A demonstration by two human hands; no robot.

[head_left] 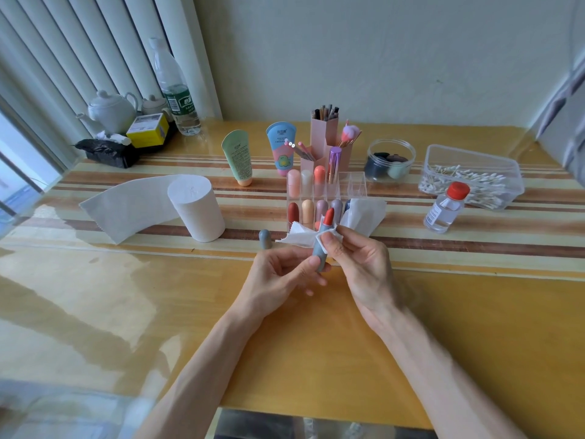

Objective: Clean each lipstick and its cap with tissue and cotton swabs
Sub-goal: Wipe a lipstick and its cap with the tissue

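1. We cannot see the lipstick's (319, 256) middle; the tissue (296, 237) and right hand (361, 264) cover it.
2. The organizer's (356, 185) near-right slots are hidden behind the tissue.
3. Both forearms (202, 359) run off the near edge.
4. We cannot read the tube (239, 160) labels.

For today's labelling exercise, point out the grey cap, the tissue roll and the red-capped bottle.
grey cap (265, 239), head view, its rounded side.
tissue roll (198, 213), head view, white side wall.
red-capped bottle (443, 213), head view, clear body.
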